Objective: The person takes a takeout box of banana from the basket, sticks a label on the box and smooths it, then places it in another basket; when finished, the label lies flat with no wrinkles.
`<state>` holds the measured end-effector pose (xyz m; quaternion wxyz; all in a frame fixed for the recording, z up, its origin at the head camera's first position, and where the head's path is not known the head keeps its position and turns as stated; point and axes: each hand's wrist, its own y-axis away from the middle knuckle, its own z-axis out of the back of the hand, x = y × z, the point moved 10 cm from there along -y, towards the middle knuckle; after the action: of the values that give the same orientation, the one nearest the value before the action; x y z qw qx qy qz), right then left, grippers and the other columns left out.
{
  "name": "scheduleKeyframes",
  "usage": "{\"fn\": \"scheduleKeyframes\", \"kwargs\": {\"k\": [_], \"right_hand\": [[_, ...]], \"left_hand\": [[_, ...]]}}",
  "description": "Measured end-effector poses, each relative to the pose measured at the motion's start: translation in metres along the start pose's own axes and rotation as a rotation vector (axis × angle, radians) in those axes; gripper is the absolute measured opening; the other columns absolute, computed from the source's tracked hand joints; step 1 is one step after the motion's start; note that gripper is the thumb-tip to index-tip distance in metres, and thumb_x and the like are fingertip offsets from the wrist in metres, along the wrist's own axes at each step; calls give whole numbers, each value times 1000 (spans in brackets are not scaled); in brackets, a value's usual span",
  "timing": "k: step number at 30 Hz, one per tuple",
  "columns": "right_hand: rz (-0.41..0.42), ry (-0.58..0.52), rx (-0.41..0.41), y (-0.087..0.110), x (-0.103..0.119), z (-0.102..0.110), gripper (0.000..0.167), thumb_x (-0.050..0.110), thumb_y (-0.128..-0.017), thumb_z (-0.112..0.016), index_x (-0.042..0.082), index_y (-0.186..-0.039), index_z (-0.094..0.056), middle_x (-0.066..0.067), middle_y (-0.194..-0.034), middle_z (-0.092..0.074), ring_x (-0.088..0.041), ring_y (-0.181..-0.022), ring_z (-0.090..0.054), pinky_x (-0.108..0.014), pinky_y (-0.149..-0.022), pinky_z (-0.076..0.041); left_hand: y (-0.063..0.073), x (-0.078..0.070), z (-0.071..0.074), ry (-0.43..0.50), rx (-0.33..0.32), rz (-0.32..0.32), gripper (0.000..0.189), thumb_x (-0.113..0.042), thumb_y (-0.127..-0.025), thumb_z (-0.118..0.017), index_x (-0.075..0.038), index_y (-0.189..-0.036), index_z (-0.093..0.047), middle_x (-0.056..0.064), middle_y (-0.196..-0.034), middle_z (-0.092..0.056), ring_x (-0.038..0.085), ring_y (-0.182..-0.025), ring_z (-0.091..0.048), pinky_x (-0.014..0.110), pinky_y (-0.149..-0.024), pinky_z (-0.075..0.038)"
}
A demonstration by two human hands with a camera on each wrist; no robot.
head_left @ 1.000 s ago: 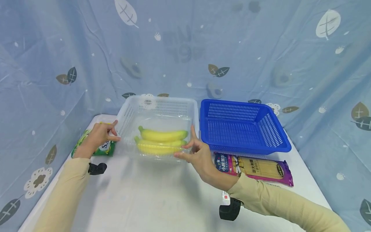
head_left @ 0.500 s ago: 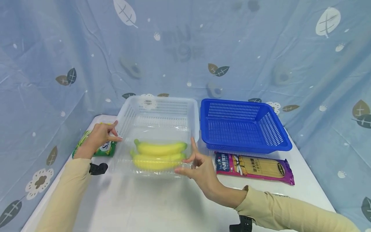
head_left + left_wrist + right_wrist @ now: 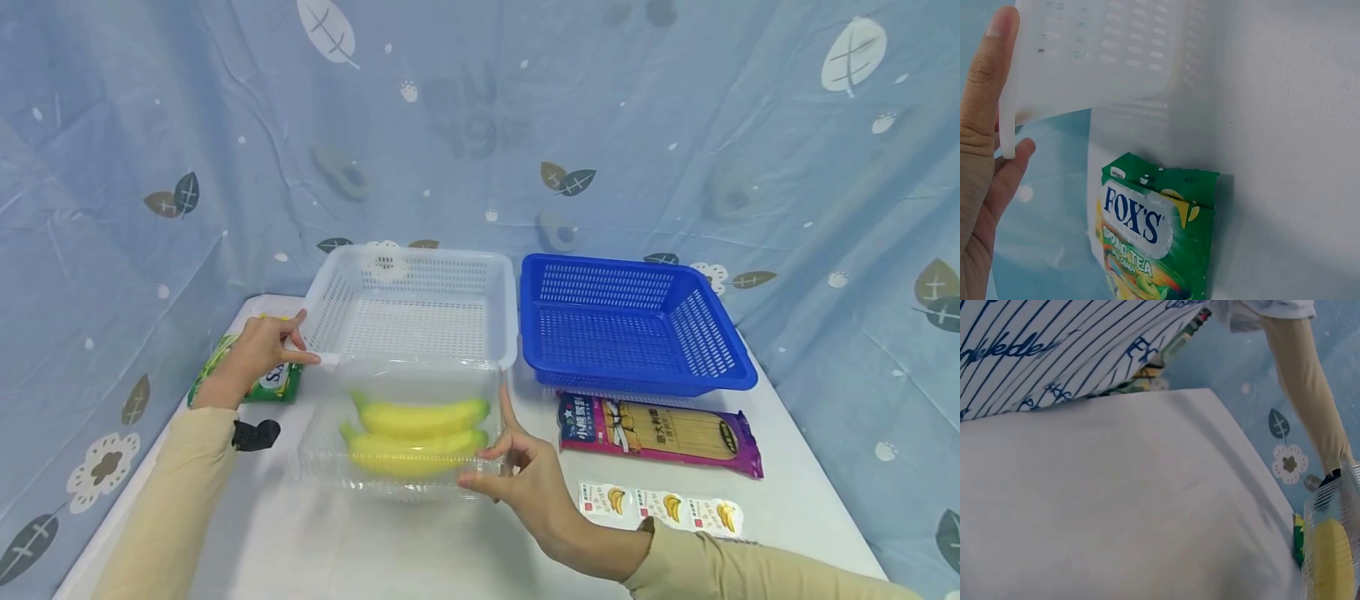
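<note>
My left hand (image 3: 262, 348) pinches the left rim of the white perforated basket (image 3: 420, 323); in the left wrist view its thumb and fingers lie on either side of that rim (image 3: 1009, 94). With my right hand (image 3: 536, 493) I grip the right front edge of a clear plastic box (image 3: 318, 462). Two yellow bananas (image 3: 420, 418) lie inside this box, one in front of the other. The box is in front of the basket. At its right border the right wrist view shows one end of the box (image 3: 1335, 494) and a banana (image 3: 1333, 562); my right hand is out of that view.
Right of the white basket stands a blue basket (image 3: 607, 333). Before it lie a pasta packet (image 3: 675, 429) and a strip of banana-printed stickers (image 3: 663, 506). A green Fox's candy bag (image 3: 1147, 231) lies beside my left hand. A patterned blue curtain (image 3: 480, 125) surrounds the table.
The clear box with the bananas has come out of the white basket toward me in my right hand. My left hand has stayed on the basket rim. The sticker strip is now uncovered.
</note>
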<state>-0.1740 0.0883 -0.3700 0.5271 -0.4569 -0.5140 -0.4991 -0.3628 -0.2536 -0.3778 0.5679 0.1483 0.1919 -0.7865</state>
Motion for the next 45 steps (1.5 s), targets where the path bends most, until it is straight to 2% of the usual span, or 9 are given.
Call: {"fn": "scheduleKeyframes", "kwargs": {"k": [15, 18, 22, 25, 28, 36, 40, 42, 45], "right_hand": [[103, -68, 40, 10, -32, -8, 26, -1, -71, -82, -9, -80, -59, -12, -157, -17, -3, -46, -46, -22, -46, -49], [144, -94, 45, 12, -42, -10, 25, -2, -71, -81, -9, -80, -59, -14, -157, -15, -2, -47, -44, -23, -47, -51], [207, -116, 49, 11, -53, -12, 25, -5, -70, -80, -12, -80, -57, -17, -156, -14, 1, -59, -52, -21, -49, -52], [265, -117, 45, 9, -61, -10, 24, -7, -69, -80, -10, -79, -58, -18, -156, -15, -5, -106, -59, -19, -62, -54], [320, -113, 51, 7, -68, -8, 22, -9, -69, -79, -7, -79, -60, -18, -156, -17, -16, -139, -24, -19, -78, -52], [447, -61, 53, 4, -76, -3, 22, -11, -68, -79, -2, -80, -62, -23, -153, -20, -11, -139, -25, -12, -71, -50], [469, -36, 38, 2, -73, -6, 22, -10, -69, -80, -3, -81, -63, -23, -153, -22, -1, -122, -46, -9, -54, -44], [472, -16, 18, 1, -72, -7, 22, -8, -69, -80, -2, -81, -63, -23, -152, -24, 3, -104, -49, -12, -46, -40], [475, 0, -11, -2, -71, -10, 23, -7, -68, -81, -3, -80, -63, -23, -151, -25, -5, -116, -49, -21, -39, -32]], "left_hand": [[1, -3, 1, -8, 0, -12, 25, -28, -71, -84, -12, -66, -66, 24, -138, -46, 12, -46, -22, 27, -45, -27], [-2, -4, 1, -17, 1, -13, 24, -29, -71, -84, -12, -67, -67, 22, -111, -63, 12, -46, -23, 27, -46, -27], [-5, -6, 1, -32, -2, -25, 24, -31, -72, -83, -12, -68, -68, 10, -73, -54, 12, -46, -24, 27, -48, -28], [-3, -6, 2, -39, -4, -23, 24, -28, -71, -84, -12, -66, -66, 19, -99, -66, 12, -47, -24, 27, -48, -28], [-1, -5, 2, -38, -2, -13, 24, -25, -70, -85, -12, -65, -65, 23, -134, -51, 13, -47, -23, 26, -47, -28], [-2, -4, 1, -14, -16, -23, 25, -27, -70, -84, -11, -67, -66, 18, -89, -62, 14, -49, -25, 27, -48, -28], [1, -5, 3, -11, -26, -35, 26, -25, -69, -85, -11, -65, -63, 25, -133, -51, 13, -50, -23, 26, -47, -27], [2, -5, 3, -10, -28, -39, 26, -25, -69, -85, -11, -64, -63, 25, -138, -45, 13, -50, -22, 26, -47, -27], [2, -4, 3, -2, -21, -34, 26, -26, -70, -84, -11, -65, -63, 24, -139, -43, 13, -50, -23, 27, -47, -27]]}}
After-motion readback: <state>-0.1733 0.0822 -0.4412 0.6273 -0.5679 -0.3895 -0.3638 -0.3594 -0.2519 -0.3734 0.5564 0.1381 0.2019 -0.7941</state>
